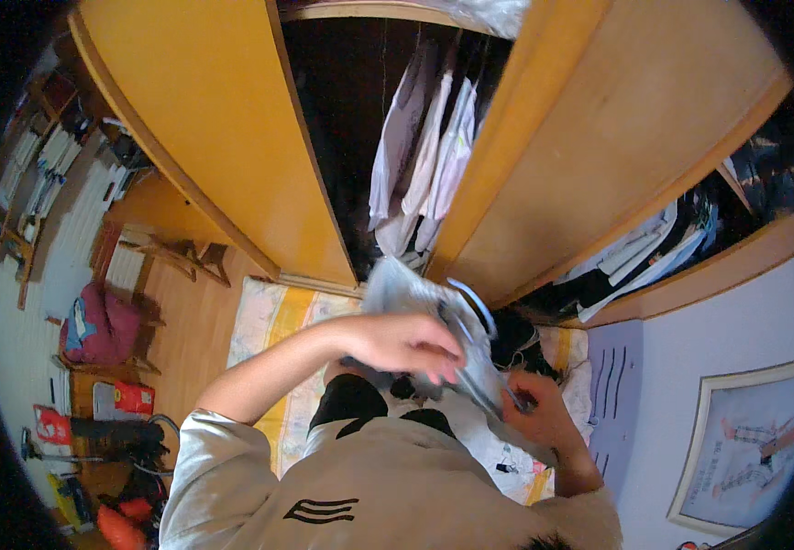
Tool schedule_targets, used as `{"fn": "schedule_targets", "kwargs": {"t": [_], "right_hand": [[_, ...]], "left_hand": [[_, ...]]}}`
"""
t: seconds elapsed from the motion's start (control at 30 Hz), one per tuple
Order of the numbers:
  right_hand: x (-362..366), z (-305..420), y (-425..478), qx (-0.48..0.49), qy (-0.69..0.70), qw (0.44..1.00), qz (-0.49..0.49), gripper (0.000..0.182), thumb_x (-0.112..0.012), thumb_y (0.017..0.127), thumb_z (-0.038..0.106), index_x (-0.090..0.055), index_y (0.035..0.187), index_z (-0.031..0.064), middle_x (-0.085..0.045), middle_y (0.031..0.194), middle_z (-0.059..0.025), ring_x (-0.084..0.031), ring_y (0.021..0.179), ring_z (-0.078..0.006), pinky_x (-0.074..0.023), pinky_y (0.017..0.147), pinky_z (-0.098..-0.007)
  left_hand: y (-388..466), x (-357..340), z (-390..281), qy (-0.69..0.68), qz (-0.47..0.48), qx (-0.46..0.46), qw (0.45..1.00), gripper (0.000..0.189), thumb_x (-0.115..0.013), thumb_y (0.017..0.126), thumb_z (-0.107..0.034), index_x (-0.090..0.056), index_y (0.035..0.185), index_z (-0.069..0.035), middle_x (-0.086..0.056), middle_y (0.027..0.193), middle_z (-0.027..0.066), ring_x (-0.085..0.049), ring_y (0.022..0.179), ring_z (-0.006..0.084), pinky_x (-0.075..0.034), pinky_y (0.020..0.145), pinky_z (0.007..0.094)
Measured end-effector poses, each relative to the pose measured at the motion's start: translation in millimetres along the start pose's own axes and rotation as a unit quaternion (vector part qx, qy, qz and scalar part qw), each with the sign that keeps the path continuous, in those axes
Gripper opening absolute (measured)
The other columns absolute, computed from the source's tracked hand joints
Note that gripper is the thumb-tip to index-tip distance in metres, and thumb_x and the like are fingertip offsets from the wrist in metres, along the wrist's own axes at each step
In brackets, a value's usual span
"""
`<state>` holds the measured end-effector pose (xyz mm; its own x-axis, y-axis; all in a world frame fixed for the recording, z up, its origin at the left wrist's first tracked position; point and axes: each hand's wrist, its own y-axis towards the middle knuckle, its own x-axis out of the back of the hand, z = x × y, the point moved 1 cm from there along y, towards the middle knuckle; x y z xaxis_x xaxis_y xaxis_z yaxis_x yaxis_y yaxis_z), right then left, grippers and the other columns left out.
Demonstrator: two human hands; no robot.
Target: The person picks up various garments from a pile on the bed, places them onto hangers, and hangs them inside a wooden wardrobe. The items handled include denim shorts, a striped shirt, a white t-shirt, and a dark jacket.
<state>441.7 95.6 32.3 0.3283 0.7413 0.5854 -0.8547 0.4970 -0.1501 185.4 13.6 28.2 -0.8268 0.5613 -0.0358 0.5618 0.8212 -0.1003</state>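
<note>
A light-coloured garment [397,289] hangs in front of me, blurred, below the open part of the wardrobe. My left hand [414,347] is over its near side, fingers bent; whether they grip the cloth is not clear. My right hand [534,409] is closed around a thin grey, rod-like part, perhaps of a clothes hanger, at the garment's right lower edge. A pale blue curved strip [472,302] shows at the garment's upper right. Several light shirts [424,151] hang inside the wardrobe.
Wooden wardrobe doors [211,124] stand at left and right of the opening. More clothes hang in a compartment [644,247] at right. Below me lies a patterned bed cover [287,309], with dark cloth [517,340] on it. A chair with a maroon cloth [105,326] stands at left.
</note>
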Motion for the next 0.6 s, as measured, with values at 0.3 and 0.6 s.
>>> {"fn": "schedule_targets", "kwargs": {"t": [0.3, 0.6], "right_hand": [[-43.3, 31.7, 14.4, -0.185, 0.088, 0.974, -0.099, 0.026, -0.058, 0.064, -0.010, -0.039, 0.063, 0.0090, -0.043, 0.064, 0.0043, -0.039, 0.061, -0.0038, -0.0335, 0.053, -0.0197], [-76.7, 102.8, 36.5, -0.216, 0.158, 0.949, -0.168, 0.026, -0.061, 0.067, -0.006, -0.038, 0.066, 0.0077, -0.041, 0.062, 0.0013, -0.037, 0.060, -0.0079, -0.0332, 0.053, -0.0222]], "left_hand": [[73.3, 257.7, 22.1, 0.241, -0.583, -0.178, 0.755, 0.045, -0.061, 0.075, -0.015, -0.042, 0.113, 0.002, -0.054, 0.104, 0.0212, -0.054, 0.091, 0.0300, -0.044, 0.077, 0.0363], [223.0, 370.6, 34.5, 0.293, -0.653, -0.076, 0.695, 0.089, -0.077, 0.059, -0.023, -0.026, 0.128, 0.000, -0.037, 0.125, 0.0257, -0.042, 0.113, 0.0393, -0.038, 0.093, 0.0424]]}}
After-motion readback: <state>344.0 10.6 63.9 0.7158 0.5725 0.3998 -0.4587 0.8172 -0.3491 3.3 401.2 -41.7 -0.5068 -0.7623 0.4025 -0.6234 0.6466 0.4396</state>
